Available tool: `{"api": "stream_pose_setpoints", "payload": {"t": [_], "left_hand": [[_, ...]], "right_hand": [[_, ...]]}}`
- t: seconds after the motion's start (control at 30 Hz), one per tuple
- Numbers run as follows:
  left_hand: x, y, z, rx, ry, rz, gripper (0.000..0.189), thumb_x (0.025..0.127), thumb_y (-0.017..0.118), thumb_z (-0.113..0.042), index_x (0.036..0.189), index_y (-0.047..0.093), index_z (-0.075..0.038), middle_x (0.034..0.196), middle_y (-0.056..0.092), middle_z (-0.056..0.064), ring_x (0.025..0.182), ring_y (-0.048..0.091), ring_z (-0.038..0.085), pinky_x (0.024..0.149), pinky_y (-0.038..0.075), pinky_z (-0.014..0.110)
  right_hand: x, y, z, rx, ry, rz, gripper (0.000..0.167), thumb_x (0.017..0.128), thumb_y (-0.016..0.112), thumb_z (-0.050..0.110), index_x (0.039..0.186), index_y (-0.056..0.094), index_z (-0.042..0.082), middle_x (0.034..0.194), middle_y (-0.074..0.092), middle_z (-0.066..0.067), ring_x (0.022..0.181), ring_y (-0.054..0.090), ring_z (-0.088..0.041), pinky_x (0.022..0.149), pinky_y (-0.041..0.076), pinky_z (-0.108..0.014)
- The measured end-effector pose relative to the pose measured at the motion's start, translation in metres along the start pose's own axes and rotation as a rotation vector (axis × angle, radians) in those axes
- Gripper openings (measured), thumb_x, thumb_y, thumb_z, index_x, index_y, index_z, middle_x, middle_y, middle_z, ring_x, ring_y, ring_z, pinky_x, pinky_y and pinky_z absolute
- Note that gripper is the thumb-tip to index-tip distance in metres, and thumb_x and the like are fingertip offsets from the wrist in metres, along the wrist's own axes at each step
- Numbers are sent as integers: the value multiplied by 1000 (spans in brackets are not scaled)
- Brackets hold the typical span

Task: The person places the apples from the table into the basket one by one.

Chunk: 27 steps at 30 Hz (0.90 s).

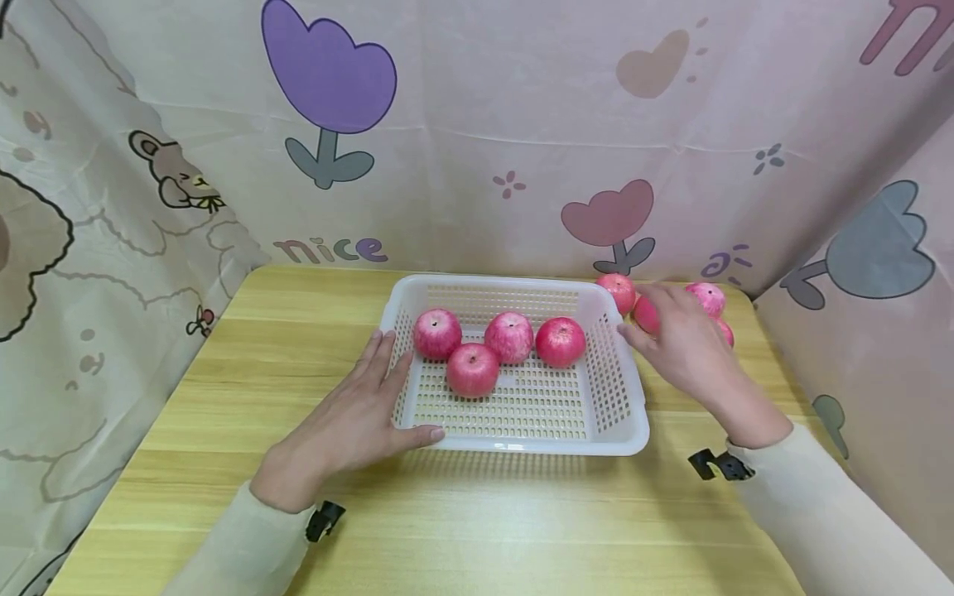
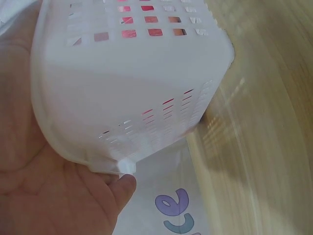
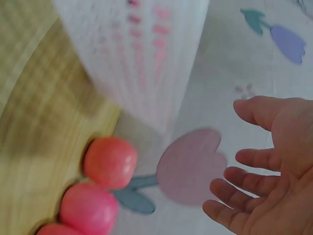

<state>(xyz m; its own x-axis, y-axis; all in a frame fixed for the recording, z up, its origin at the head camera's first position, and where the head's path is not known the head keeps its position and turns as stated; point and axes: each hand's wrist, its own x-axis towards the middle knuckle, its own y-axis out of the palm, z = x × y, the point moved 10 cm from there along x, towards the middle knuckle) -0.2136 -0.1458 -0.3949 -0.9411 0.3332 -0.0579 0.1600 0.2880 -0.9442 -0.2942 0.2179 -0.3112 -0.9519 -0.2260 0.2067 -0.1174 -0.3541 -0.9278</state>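
Note:
A white plastic basket with slotted walls holds several pink-red apples: one at the left, one at the front, and two side by side toward the right. My left hand rests on the basket's left front corner, fingers spread straight over the side rim and thumb along the front rim. Beyond the basket's right side my right hand hovers over a group of loose apples, partly covering them. In the right wrist view this hand has its fingers spread, holding nothing, above the apples.
The wooden table carries the basket and loose apples. A patterned cloth hangs right behind the table's back edge and along both sides. Another loose apple lies near the back right corner.

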Motion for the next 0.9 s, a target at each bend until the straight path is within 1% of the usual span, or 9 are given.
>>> {"api": "stream_pose_setpoints", "payload": {"t": [0.13,0.2,0.3,0.37,0.43,0.53,0.63,0.77,0.9], "left_hand": [[-1,0,0,3,0,-2,133,79,49,-97,167,21,-1,176,-6,23,164,-9,39,128,21,61],[-1,0,0,2,-1,-2,133,79,50,-97,167,22,-1,176,-5,23,164,-9,39,128,21,61],[-1,0,0,0,-3,-2,133,79,49,-97,167,22,-1,176,-6,23,164,-9,39,128,20,61],[-1,0,0,-1,-2,-3,132,79,49,-97,167,22,-1,176,-5,23,164,-8,39,128,21,61],[-1,0,0,-3,-2,-4,132,79,50,-97,167,22,-1,176,-5,23,164,-8,39,128,21,61],[-1,0,0,-5,-3,-2,131,80,51,-96,167,23,-2,177,-5,22,164,-8,40,128,22,61],[0,0,1,-7,-5,0,131,80,51,-95,167,23,-2,177,-4,22,164,-8,40,127,22,61],[0,1,1,-7,-7,3,131,80,51,-96,167,22,-2,177,-5,22,164,-9,39,127,22,61],[0,1,1,-11,-7,4,131,80,50,-96,167,21,-3,177,-5,21,164,-10,38,127,22,61]], "right_hand": [[-3,-5,-27,24,47,-58,59,98,75,28,143,55,-4,143,54,-31,120,55,-50,84,53,-71],[-3,-6,-39,37,50,-77,56,97,76,25,139,57,-7,137,56,-32,117,55,-50,86,53,-69],[-3,-3,-58,32,69,-79,55,97,75,24,136,57,-10,133,57,-33,121,53,-52,93,48,-71],[-2,1,-73,23,99,-55,57,98,73,27,137,55,-11,136,55,-36,124,50,-55,99,44,-75],[-2,5,-90,7,152,-16,64,99,70,31,142,52,-13,142,50,-39,129,46,-59,103,40,-78],[-4,13,-115,-22,243,52,78,99,68,39,151,42,-13,152,38,-42,134,39,-64,106,34,-83],[-6,18,-134,-37,308,99,90,99,68,45,158,32,-12,157,29,-43,137,33,-67,107,31,-84],[-7,26,-153,-38,357,139,98,99,67,52,162,24,-9,159,24,-44,139,29,-68,108,29,-84],[-6,32,-166,-52,378,163,98,99,67,52,161,24,-10,158,22,-45,139,27,-69,108,29,-84]]}}
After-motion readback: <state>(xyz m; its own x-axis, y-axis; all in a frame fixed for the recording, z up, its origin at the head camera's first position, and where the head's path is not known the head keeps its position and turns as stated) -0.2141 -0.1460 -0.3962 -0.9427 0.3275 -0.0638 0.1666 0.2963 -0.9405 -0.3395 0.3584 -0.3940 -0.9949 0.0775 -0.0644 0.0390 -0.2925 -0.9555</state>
